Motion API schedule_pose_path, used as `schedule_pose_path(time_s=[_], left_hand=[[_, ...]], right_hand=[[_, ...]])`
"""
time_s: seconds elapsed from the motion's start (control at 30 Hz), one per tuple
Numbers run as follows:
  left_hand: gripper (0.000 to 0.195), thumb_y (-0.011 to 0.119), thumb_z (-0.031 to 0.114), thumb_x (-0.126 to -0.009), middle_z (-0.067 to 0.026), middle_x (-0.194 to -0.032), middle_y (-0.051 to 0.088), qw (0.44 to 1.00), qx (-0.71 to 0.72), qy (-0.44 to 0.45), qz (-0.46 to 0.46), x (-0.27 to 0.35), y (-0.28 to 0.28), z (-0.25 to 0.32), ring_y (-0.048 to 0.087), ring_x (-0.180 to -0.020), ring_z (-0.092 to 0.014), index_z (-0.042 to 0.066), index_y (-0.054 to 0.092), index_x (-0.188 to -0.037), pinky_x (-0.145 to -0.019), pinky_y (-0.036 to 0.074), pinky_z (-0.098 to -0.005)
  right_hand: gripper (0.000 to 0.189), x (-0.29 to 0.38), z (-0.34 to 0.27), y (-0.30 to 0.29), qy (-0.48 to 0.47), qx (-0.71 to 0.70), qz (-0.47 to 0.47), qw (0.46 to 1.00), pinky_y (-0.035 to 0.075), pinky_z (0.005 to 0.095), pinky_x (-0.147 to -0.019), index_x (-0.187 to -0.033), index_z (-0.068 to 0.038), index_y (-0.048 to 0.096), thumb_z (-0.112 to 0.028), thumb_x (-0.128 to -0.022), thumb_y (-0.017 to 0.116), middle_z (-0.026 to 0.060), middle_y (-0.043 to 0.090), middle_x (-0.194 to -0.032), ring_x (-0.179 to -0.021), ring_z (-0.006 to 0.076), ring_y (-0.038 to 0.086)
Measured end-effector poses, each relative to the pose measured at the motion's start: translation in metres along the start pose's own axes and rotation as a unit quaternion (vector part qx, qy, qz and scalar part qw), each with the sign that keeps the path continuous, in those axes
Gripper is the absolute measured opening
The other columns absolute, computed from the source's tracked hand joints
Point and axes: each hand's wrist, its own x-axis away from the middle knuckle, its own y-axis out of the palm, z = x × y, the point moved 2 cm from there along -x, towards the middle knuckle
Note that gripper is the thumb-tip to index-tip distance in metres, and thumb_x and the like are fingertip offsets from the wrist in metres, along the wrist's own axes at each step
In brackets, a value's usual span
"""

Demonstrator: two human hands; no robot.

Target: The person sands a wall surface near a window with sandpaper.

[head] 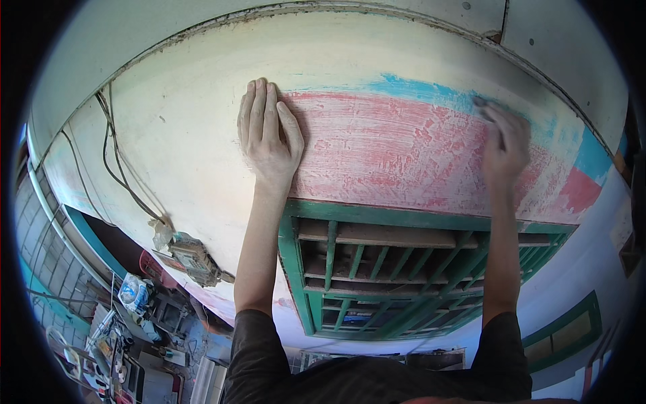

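Observation:
My left hand (270,126) rests with its palm flat against a cream painted wall (192,126), fingers pointing up and the thumb a little apart. Right beside it begins a patch of worn pink paint (363,136) with whitish scrape marks. A streaky blue paint band (419,88) runs along the top of that patch. My right hand (507,139) is blurred and curled at the right part of the patch, with its fingertips by the blue band. Something dark shows at those fingertips, too blurred to name. Both forearms cross in front of the wall.
Below the patch is a green-framed window (383,214) with green bars. Loose cables (118,161) run down the wall at left to an electric meter (194,257). Clutter and a plastic bag (135,293) lie lower left. Ceiling panels (560,55) meet the wall above.

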Motion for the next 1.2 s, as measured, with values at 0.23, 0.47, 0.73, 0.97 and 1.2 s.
schedule_pose_path(time_s=[0.23,0.47,0.73,0.97,1.2], left_hand=[[0.029,0.064,0.004,-0.103,-0.0211,-0.130,0.072,0.999,0.005,-0.023,0.028,0.003,-0.001,0.003,0.066,-0.124,-0.036,-0.007,0.075,-0.128,-0.109,0.052,-0.0456],[0.039,0.067,0.009,-0.098,-0.0231,-0.131,0.068,0.999,0.013,-0.037,0.018,0.004,-0.003,-0.002,0.064,-0.122,-0.038,-0.009,0.070,-0.133,-0.107,0.050,-0.0485],[0.036,0.067,0.008,-0.099,-0.0212,-0.128,0.070,0.998,0.015,-0.041,0.034,0.005,0.000,0.001,0.064,-0.120,-0.036,-0.007,0.073,-0.131,-0.106,0.049,-0.0464],[0.039,0.067,0.014,-0.098,-0.0189,-0.124,0.072,0.999,-0.017,-0.035,0.027,0.004,0.001,0.000,0.065,-0.123,-0.034,-0.005,0.073,-0.131,-0.110,0.046,-0.0463],[0.040,0.068,0.015,-0.096,-0.0165,-0.122,0.075,0.998,-0.044,-0.028,0.019,0.006,0.000,-0.005,0.067,-0.121,-0.032,-0.003,0.074,-0.131,-0.111,0.044,-0.0452]], right_hand=[[0.021,-0.050,-0.093,0.099,-0.084,-0.147,-0.044,0.985,0.056,0.0368,-0.091,-0.103,-0.008,0.084,0.003,-0.088,0.075,0.0038,0.082,-0.108,-0.099,0.0191,0.072],[0.011,-0.098,-0.193,0.172,-0.140,-0.211,-0.020,0.967,0.050,0.0378,-0.101,-0.096,-0.010,0.083,-0.006,-0.087,0.078,-0.0013,0.081,-0.101,-0.101,0.0155,0.066],[0.023,-0.060,-0.109,0.115,-0.064,-0.158,-0.009,0.985,0.049,0.0412,-0.103,-0.097,-0.011,0.083,0.004,-0.083,0.075,-0.0004,0.082,-0.102,-0.098,0.0168,0.068],[0.016,-0.088,-0.179,0.166,-0.109,-0.193,0.013,0.975,0.049,0.0369,-0.100,-0.099,-0.010,0.084,-0.005,-0.087,0.075,0.0002,0.082,-0.101,-0.100,0.0168,0.066],[0.024,-0.079,-0.151,0.144,-0.090,-0.178,0.005,0.980,0.052,0.0378,-0.095,-0.102,-0.011,0.084,0.002,-0.086,0.072,0.0000,0.082,-0.104,-0.098,0.0182,0.067]])
